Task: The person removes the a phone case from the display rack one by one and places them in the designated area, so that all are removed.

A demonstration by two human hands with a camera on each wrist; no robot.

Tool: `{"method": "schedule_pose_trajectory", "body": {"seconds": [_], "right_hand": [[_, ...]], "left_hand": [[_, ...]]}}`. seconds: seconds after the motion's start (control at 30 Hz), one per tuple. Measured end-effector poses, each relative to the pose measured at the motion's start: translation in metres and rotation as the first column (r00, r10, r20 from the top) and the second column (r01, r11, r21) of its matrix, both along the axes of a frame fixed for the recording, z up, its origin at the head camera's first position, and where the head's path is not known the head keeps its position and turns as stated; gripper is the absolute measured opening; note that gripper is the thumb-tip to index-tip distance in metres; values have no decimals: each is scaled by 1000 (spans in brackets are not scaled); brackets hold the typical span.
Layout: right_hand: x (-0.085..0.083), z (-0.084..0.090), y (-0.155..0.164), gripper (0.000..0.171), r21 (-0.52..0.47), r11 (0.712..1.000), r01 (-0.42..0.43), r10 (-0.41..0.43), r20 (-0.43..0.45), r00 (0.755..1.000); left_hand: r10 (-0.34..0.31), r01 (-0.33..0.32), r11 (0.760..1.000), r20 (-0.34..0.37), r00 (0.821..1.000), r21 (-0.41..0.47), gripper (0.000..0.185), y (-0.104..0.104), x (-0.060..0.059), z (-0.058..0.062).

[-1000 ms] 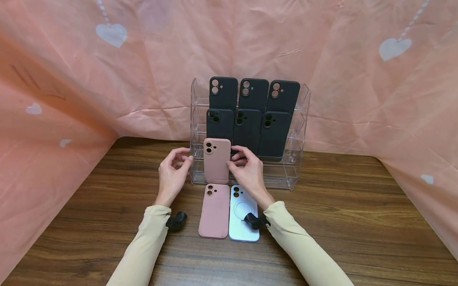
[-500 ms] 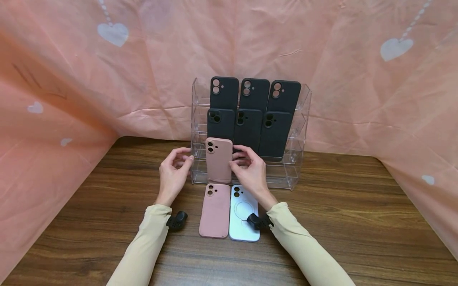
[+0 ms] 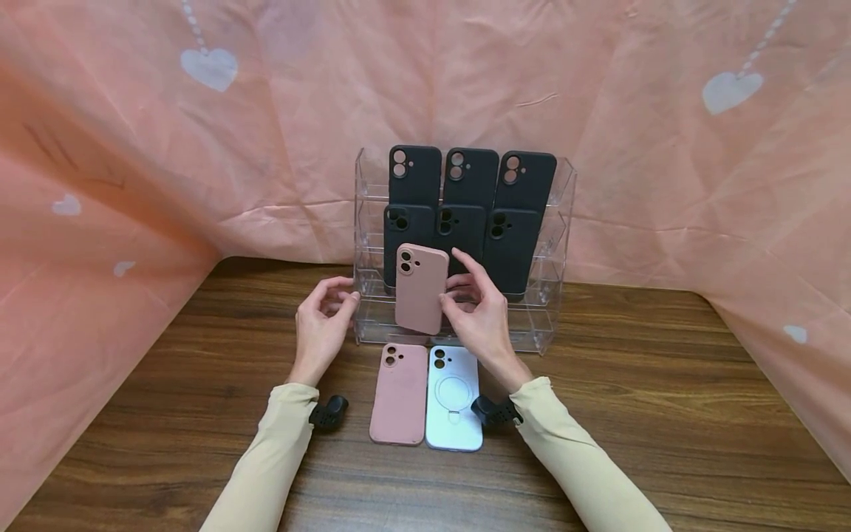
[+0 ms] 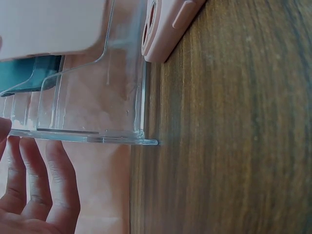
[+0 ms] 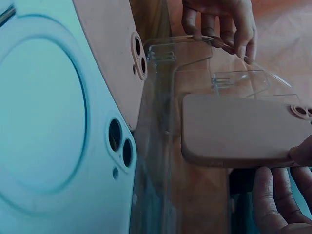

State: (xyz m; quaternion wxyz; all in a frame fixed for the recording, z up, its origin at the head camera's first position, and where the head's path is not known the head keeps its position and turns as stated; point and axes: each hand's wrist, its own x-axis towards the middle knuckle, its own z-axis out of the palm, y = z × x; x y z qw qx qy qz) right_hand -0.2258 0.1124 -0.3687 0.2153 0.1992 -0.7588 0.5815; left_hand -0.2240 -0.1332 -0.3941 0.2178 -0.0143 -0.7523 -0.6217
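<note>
The right hand [image 3: 482,318] pinches a pink phone case [image 3: 421,289] by its right edge, thumb in front and fingers behind, and holds it upright, a bit tilted, in front of the clear rack [image 3: 561,222], above the table [image 3: 665,384]. The left hand [image 3: 323,321] is just beside the rack's left side w/ fingers loosely curled, holding nothing. Six dark cases [image 3: 508,251] stand in the rack. A 2nd pink case [image 3: 399,394] and a light blue case [image 3: 453,397] lie flat on the table, side by side, touching.
</note>
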Motion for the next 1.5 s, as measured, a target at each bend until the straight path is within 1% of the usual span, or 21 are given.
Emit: {"method": "schedule_pose_trajectory", "body": {"seconds": [0.1,0.17,0.27,0.37,0.47,0.6,0.73,0.9,1.2,1.4,1.5], "right_hand": [[2,4,5,70,18,1000,5,-5,-11,1000],[4,6,8,71,20,1000,5,-4,-12,1000],[7,11,13,71,24,1000,-2,2,-7,1000],[10,14,17,73,28,1000,-11,11,4,1000],[14,16,22,73,23,999,-25,24,19,1000],[18,18,29,73,15,999,-45,45,38,998],[22,19,38,74,5,998,-60,59,60,996],[26,19,49,75,-1,997,-76,76,94,993],[34,19,70,75,35,995,-90,82,178,981],[38,19,82,75,34,994,-105,94,230,969],[41,17,88,77,11,992,-124,117,266,957]], "left_hand": [[9,-9,1000,16,1000,-6,23,0,0,0],[11,-11,1000,24,1000,-10,24,2,2,3],[13,-12,1000,30,999,-20,24,5,9,14],[5,-5,1000,19,1000,-22,23,8,17,25],[6,-6,1000,10,1000,-22,22,5,12,17],[17,-17,1000,17,1000,-24,23,1,-1,1],[21,-21,999,16,1000,-30,24,1,-1,1],[10,-10,1000,11,1000,-19,22,0,0,0],[-4,4,1000,-1,1000,-3,20,-1,1,-2],[2,-2,1000,-2,1000,-8,20,-1,0,-2],[1,-1,1000,-2,1000,-12,20,0,0,-2]]}}
